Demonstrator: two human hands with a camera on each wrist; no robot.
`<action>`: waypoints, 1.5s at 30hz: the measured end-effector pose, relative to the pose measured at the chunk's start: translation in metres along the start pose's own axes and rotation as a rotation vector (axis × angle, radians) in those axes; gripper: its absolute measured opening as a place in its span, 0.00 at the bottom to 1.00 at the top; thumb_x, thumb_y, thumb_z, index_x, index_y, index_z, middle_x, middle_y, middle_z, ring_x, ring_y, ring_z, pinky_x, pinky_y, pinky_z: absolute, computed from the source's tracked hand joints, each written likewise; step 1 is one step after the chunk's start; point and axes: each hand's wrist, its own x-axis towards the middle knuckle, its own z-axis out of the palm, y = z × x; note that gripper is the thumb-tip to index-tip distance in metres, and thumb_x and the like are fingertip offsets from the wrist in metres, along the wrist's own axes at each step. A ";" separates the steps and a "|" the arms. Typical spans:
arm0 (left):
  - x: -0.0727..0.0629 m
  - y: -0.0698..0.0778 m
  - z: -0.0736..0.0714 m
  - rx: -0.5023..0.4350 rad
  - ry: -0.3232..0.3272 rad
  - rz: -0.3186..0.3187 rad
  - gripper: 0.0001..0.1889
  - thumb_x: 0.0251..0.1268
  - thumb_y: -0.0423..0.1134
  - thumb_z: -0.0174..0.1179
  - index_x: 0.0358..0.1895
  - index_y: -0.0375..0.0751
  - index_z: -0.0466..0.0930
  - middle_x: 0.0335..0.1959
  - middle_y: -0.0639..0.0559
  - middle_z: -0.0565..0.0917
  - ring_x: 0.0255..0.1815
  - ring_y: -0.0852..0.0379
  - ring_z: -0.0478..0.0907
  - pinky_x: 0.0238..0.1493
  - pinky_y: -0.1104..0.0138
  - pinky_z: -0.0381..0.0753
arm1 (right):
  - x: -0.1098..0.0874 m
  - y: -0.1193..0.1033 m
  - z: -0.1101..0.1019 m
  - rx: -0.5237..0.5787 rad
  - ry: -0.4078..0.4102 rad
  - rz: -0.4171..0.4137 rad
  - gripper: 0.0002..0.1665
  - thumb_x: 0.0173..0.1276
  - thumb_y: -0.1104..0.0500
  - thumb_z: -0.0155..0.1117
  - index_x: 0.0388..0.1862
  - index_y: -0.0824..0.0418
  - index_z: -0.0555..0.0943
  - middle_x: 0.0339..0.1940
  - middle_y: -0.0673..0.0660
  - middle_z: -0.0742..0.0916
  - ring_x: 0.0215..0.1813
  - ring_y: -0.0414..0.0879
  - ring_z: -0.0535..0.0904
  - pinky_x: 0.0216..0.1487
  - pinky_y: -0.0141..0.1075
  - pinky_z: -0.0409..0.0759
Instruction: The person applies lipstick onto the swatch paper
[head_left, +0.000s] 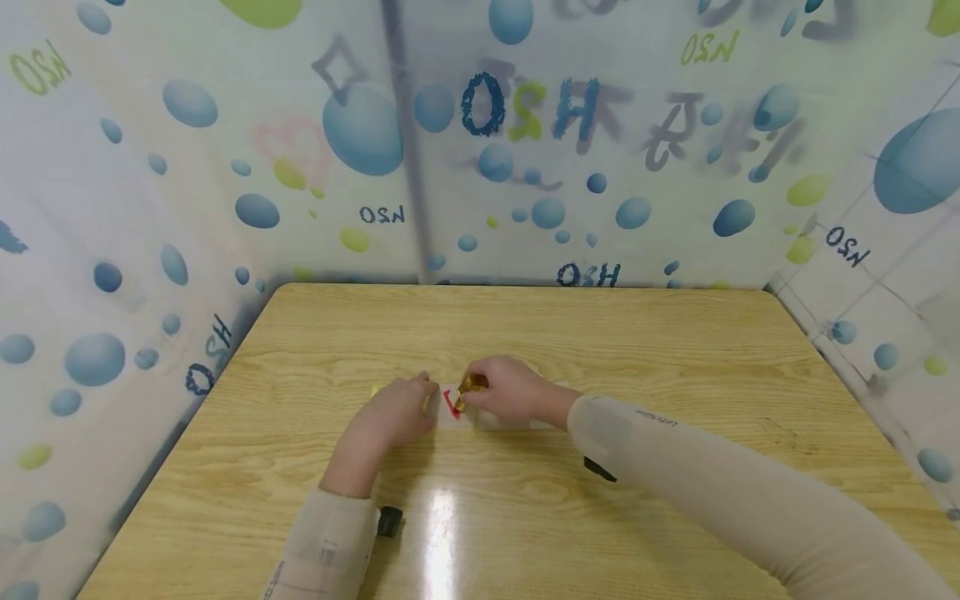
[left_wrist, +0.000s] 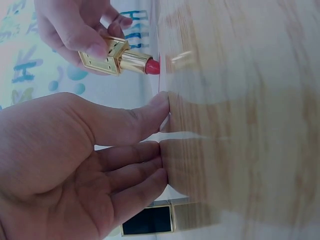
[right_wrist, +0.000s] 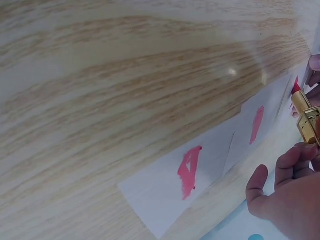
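Note:
In the head view my right hand (head_left: pixel 510 390) pinches a gold lipstick (head_left: pixel 471 386) between thumb and fingers. Its red tip (left_wrist: pixel 153 66) points down at the table in the left wrist view, right at the surface. Beneath it, red strokes (head_left: pixel 451 403) mark a white paper (head_left: pixel 448 423). My left hand (head_left: pixel 393 410) lies just left of these strokes, thumb and fingertips pressing down at the paper, with no object gripped. The right wrist view shows white paper pieces (right_wrist: pixel 150 205) in a row, two bearing pinkish-red smears (right_wrist: pixel 188 175).
A black cap with gold trim (left_wrist: pixel 147 221) stands on the table beyond my left fingers. The wooden table (head_left: pixel 600 333) reaches back to a patterned wall (head_left: pixel 465 192), with more patterned wall along both sides.

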 end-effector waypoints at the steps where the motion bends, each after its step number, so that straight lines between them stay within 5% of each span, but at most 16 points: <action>1: 0.000 0.000 0.000 0.002 0.000 0.001 0.28 0.69 0.32 0.68 0.71 0.32 0.77 0.80 0.30 0.69 0.71 0.30 0.77 0.64 0.47 0.84 | 0.001 0.000 0.000 -0.003 0.004 -0.001 0.15 0.79 0.50 0.66 0.56 0.56 0.86 0.42 0.50 0.88 0.40 0.42 0.80 0.44 0.38 0.81; 13: 0.001 0.001 -0.001 0.008 0.008 0.006 0.27 0.68 0.31 0.67 0.70 0.33 0.79 0.79 0.30 0.70 0.49 0.45 0.84 0.47 0.56 0.83 | 0.011 -0.005 -0.001 0.006 0.013 0.039 0.18 0.79 0.50 0.66 0.60 0.58 0.85 0.44 0.51 0.88 0.38 0.42 0.80 0.41 0.36 0.81; 22: 0.000 -0.002 0.000 0.011 0.010 0.012 0.27 0.69 0.33 0.68 0.71 0.34 0.79 0.80 0.30 0.69 0.65 0.32 0.83 0.57 0.51 0.86 | 0.019 -0.008 -0.001 -0.006 0.020 0.068 0.18 0.78 0.50 0.66 0.59 0.58 0.85 0.43 0.52 0.87 0.37 0.44 0.79 0.41 0.34 0.80; 45: 0.000 -0.002 0.001 0.010 0.001 0.007 0.28 0.70 0.33 0.69 0.72 0.33 0.78 0.80 0.31 0.68 0.70 0.30 0.78 0.64 0.46 0.84 | 0.023 -0.011 -0.002 -0.024 0.051 0.132 0.21 0.78 0.48 0.67 0.61 0.59 0.84 0.46 0.53 0.87 0.41 0.46 0.79 0.46 0.36 0.81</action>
